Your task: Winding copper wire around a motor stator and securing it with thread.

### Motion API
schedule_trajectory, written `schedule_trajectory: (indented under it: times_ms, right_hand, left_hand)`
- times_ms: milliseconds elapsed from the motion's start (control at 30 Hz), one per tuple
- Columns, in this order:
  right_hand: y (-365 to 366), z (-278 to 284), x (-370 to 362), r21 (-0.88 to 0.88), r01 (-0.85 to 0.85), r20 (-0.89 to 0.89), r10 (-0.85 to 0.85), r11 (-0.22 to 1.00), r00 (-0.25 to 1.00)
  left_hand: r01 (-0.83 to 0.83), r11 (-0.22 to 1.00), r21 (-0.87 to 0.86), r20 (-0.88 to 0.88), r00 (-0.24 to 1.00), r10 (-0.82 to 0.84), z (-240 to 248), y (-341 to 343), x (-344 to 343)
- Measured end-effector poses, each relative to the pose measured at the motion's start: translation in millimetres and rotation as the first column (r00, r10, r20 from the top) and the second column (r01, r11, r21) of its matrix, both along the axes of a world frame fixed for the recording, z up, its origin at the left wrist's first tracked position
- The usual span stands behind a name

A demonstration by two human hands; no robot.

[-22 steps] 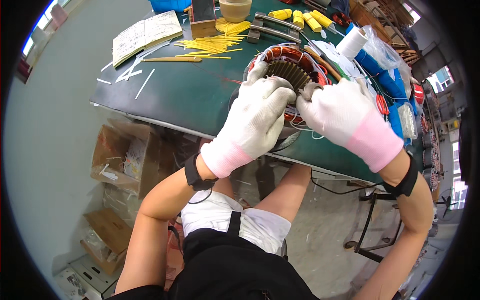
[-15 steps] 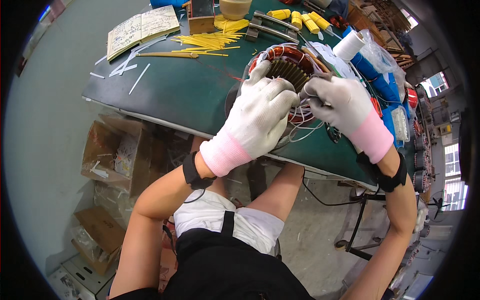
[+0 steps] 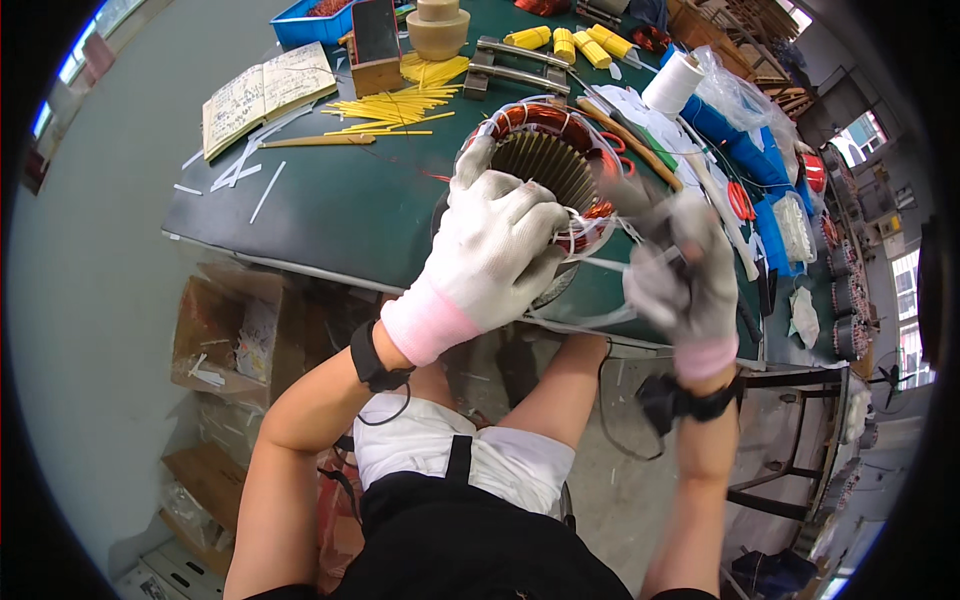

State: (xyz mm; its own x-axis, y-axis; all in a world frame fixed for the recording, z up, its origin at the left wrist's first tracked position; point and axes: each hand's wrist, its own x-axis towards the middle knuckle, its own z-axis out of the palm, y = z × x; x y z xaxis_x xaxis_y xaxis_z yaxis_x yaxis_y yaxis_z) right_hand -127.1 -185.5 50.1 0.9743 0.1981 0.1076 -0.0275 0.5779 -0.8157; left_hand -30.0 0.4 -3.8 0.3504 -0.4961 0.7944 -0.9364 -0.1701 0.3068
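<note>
A motor stator [image 3: 555,170], a ring with dark inner slots and copper windings [image 3: 540,118] bound in white cord, sits near the table's front edge. My left hand [image 3: 490,235], in a white glove with a pink cuff, lies over its near left rim. The fingers are curled onto the winding and their tips are partly hidden. To the right of the stator is my right hand [image 3: 685,270], gloved alike and smeared by motion, its fingers closed. White cord [image 3: 600,263] stretches from the near winding to this hand, and a loose loop hangs below.
On the green table [image 3: 330,215] are an open notebook [image 3: 268,90], yellow strips [image 3: 395,108], a metal rail piece [image 3: 517,68], yellow rolls [image 3: 565,45] and a white cord spool [image 3: 673,83]. Blue trays [image 3: 790,235] line the right side. A cardboard box [image 3: 225,335] stands below left.
My right hand has moved down and away from the stator, drawing the white cord out. My left hand stays on the winding. The whole view has shifted slightly.
</note>
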Motion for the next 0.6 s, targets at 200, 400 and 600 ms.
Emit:
schedule_trajectory:
  times_ms: [200, 400, 600]
  right_hand:
    - [68, -63, -57, 0.173, 0.37, -0.083, -0.361, 0.913, 0.929]
    - [56, -29, -40, -0.495, 0.63, 0.383, -0.501, 0.598, 0.776]
    - [31, -37, -89, -0.565, 0.819, 0.78, -0.384, -0.096, 0.493]
  left_hand:
    - [-0.037, 0.993, 0.111, 0.05, 0.998, 0.032, 7, -1, -9]
    - [-0.042, 0.994, 0.104, 0.048, 0.998, 0.037, 9, -2, -3]
    - [-0.098, 0.988, 0.123, 0.071, 0.993, 0.09, 3, -3, -4]
